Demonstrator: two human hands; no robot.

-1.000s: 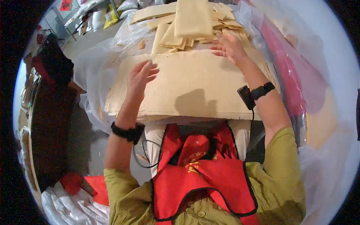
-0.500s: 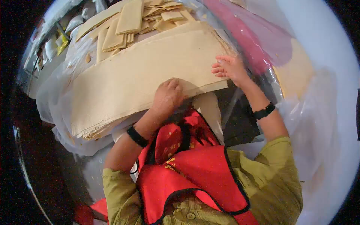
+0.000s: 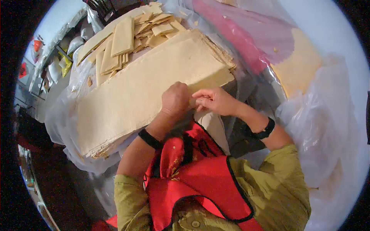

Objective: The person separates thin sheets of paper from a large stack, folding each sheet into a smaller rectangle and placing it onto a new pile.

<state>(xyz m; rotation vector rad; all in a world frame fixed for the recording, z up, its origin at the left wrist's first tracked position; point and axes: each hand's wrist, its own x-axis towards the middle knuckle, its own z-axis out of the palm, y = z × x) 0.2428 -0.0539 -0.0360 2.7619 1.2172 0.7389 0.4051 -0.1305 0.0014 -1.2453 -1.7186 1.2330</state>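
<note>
A thick stack of large, thin, pale yellow sheets (image 3: 135,90), which look like bean curd skin, lies in front of me. My left hand (image 3: 175,99) is curled into a fist at the near edge of the top sheet; its fingertips are hidden. Right beside it, my right hand (image 3: 216,101) is closed in a pinch, with a small pale bit of sheet edge showing between the two hands. Toward the right end, the layered edges of the stack (image 3: 217,52) show, and the near side there slopes down.
Behind the stack lie folded strips (image 3: 122,36) and a heap of smaller pieces (image 3: 156,30) of the same material. Clear plastic film (image 3: 63,123) hangs at the left. A pink plastic sheet (image 3: 244,38) and more film (image 3: 308,115) lie at the right. My red apron (image 3: 204,173) touches the work area.
My right hand has moved left and toward me, from over the stack's right end to beside my left hand, and its fingers have closed. The view has shifted slightly.
</note>
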